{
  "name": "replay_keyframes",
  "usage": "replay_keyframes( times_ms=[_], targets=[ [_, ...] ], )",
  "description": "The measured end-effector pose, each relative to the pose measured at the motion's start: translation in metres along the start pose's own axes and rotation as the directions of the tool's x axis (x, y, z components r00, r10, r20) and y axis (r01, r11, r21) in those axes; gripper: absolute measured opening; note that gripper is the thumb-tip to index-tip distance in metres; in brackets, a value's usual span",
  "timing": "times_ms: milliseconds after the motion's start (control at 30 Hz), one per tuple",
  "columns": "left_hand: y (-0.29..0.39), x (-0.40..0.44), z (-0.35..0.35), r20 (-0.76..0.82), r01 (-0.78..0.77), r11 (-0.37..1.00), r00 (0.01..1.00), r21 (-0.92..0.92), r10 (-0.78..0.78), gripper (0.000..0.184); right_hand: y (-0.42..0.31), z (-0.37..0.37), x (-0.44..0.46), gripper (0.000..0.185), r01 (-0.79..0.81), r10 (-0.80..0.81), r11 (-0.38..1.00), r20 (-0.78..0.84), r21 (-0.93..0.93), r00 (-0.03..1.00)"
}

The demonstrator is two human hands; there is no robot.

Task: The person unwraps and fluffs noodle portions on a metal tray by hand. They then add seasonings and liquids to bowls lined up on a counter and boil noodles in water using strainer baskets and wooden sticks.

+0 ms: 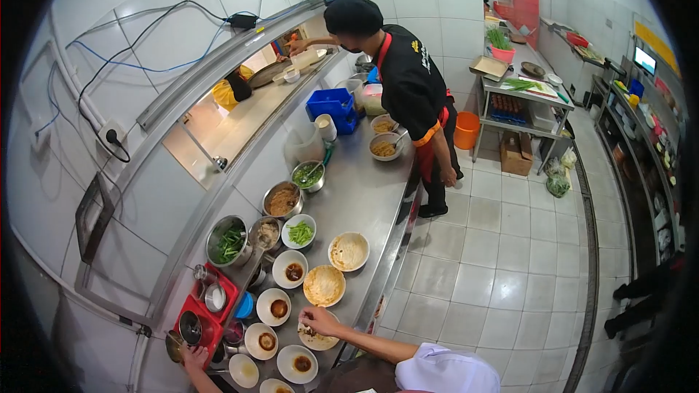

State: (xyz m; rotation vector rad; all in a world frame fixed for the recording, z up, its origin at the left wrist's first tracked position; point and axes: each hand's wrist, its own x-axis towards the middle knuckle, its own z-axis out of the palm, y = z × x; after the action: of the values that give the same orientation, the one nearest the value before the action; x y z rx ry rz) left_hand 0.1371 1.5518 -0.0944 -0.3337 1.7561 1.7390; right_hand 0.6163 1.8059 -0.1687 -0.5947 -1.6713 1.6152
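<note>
At the lower left, my left hand point(194, 359) is closed at the rim of a small metal bowl point(174, 348), beside a red tray point(226, 286) of condiment pots. A thin handle seems to cross that bowl. My right hand point(320, 322) hovers over a white bowl point(326, 342) with dark bits in it, its fingertips pinched together; what they hold is too small to make out. Close by stand two bowls of pale noodles, one a noodle bowl point(324, 286). Several white bowls contain brown sauce, among them a sauce bowl point(278, 308).
Along the wall are metal bowls of chopped greens point(230, 242) and brown minced food point(282, 199). Blue baskets point(333, 108) stand farther up the steel counter point(349, 200). A co-worker in black point(411, 80) leans toward the pass-through window. An orange bucket point(467, 130) sits on the tiled floor.
</note>
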Motion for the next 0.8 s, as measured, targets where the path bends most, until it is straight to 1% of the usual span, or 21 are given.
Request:
replay_keyframes(
  times_ms=[33, 67, 100, 167, 200, 233, 267, 300, 333, 433, 467, 500, 533, 567, 600, 633, 667, 700, 733, 767, 800],
  targets=[
    [-0.004, 0.011, 0.000, -0.008, 0.007, 1.000, 1.000, -0.004, -0.007, 0.073, 0.002, 0.003, -0.003, 0.021, 0.014, -0.014, 1.000, 0.002, -0.003, 1.000],
    [-0.010, 0.020, -0.001, 0.003, -0.060, 0.997, 0.998, 0.051, 0.060, 0.070, -0.001, 0.006, -0.005, 0.021, 0.004, -0.004, 1.000, 0.015, -0.005, 1.000],
    [-0.017, 0.029, 0.001, 0.016, -0.123, 0.987, 0.992, 0.102, 0.122, 0.067, -0.009, 0.005, -0.005, 0.018, -0.060, 0.060, 0.998, 0.029, -0.020, 0.998],
    [-0.028, 0.066, -0.004, 0.048, -0.159, 0.981, 0.985, -0.113, 0.165, 0.062, -0.017, 0.005, -0.004, 0.016, -0.154, 0.158, 0.987, 0.077, -0.050, 0.984],
    [-0.030, 0.068, -0.006, 0.056, -0.109, 0.982, 0.991, -0.154, 0.118, 0.056, -0.016, 0.008, -0.001, 0.016, -0.126, 0.127, 0.992, 0.064, -0.022, 0.990],
    [-0.034, 0.076, -0.008, 0.050, -0.172, 0.975, 0.982, -0.143, 0.181, 0.058, -0.011, 0.015, -0.004, 0.016, -0.091, 0.091, 0.996, 0.049, 0.007, 0.995],
    [-0.024, 0.058, -0.001, 0.001, -0.035, 0.999, 0.999, 0.018, 0.034, 0.062, -0.007, 0.022, -0.008, 0.016, -0.101, 0.102, 0.995, 0.076, -0.004, 0.992],
    [-0.021, 0.033, 0.017, -0.018, -0.088, 0.993, 0.996, 0.082, 0.090, 0.063, -0.005, 0.023, -0.004, 0.016, -0.060, 0.064, 0.997, 0.095, -0.044, 0.993],
    [-0.024, 0.039, 0.017, -0.013, -0.085, 0.994, 0.996, 0.066, 0.086, 0.063, -0.004, 0.024, -0.002, 0.016, -0.020, 0.028, 0.997, 0.109, -0.080, 0.994],
    [-0.023, 0.071, 0.015, 0.059, -0.047, 0.997, 0.997, 0.056, 0.044, 0.057, -0.007, 0.035, 0.000, 0.015, -0.053, 0.063, 0.996, 0.148, -0.069, 0.987],
    [-0.029, 0.091, 0.010, 0.302, -0.188, 0.980, 0.932, -0.070, 0.201, 0.052, -0.006, 0.040, -0.004, 0.016, -0.093, 0.098, 0.995, 0.186, -0.037, 0.978],
    [-0.047, 0.104, -0.002, 0.489, -0.287, 0.932, 0.794, -0.222, 0.361, 0.047, -0.009, 0.043, -0.003, 0.016, -0.074, 0.088, 0.994, 0.188, -0.081, 0.978],
    [-0.053, 0.113, -0.003, 0.448, -0.241, 0.895, 0.798, -0.375, 0.403, 0.040, -0.010, 0.048, -0.003, 0.017, -0.071, 0.095, 0.990, 0.210, -0.119, 0.973],
    [-0.047, 0.096, 0.017, 0.375, -0.183, 0.850, 0.837, -0.495, 0.399, 0.039, 0.005, 0.056, 0.000, 0.015, -0.048, 0.074, 0.990, 0.198, -0.132, 0.977],
    [-0.056, 0.135, 0.009, 0.402, -0.389, 0.838, 0.747, -0.383, 0.530, 0.037, 0.002, 0.059, 0.001, 0.015, -0.065, 0.088, 0.992, 0.220, -0.110, 0.972],
    [-0.066, 0.180, -0.008, 0.514, -0.716, 0.697, 0.586, -0.032, 0.626, 0.035, 0.006, 0.064, 0.005, 0.012, -0.124, 0.154, 0.984, 0.260, -0.129, 0.953],
    [-0.062, 0.148, 0.000, 0.425, -0.441, 0.872, 0.762, -0.210, 0.488, 0.035, -0.006, 0.071, 0.006, 0.009, -0.182, 0.202, 0.978, 0.264, -0.098, 0.943],
    [-0.053, 0.097, 0.016, 0.311, -0.159, 0.878, 0.894, -0.451, 0.321, 0.036, -0.020, 0.078, 0.009, 0.007, -0.143, 0.164, 0.985, 0.283, -0.095, 0.945],
    [-0.040, 0.055, 0.036, 0.105, -0.134, 0.887, 0.974, -0.442, 0.199, 0.039, -0.020, 0.085, 0.016, 0.007, -0.224, 0.222, 0.974, 0.321, -0.028, 0.921],
    [-0.028, 0.011, 0.052, 0.022, -0.199, 0.895, 0.974, -0.398, 0.226, 0.038, -0.006, 0.093, 0.023, 0.006, -0.166, 0.160, 0.986, 0.343, -0.012, 0.926],
    [-0.033, 0.040, 0.044, 0.013, -0.174, 0.910, 0.981, -0.376, 0.193, 0.036, -0.018, 0.102, 0.027, 0.006, -0.148, 0.143, 0.989, 0.351, -0.011, 0.925]
  ],
)
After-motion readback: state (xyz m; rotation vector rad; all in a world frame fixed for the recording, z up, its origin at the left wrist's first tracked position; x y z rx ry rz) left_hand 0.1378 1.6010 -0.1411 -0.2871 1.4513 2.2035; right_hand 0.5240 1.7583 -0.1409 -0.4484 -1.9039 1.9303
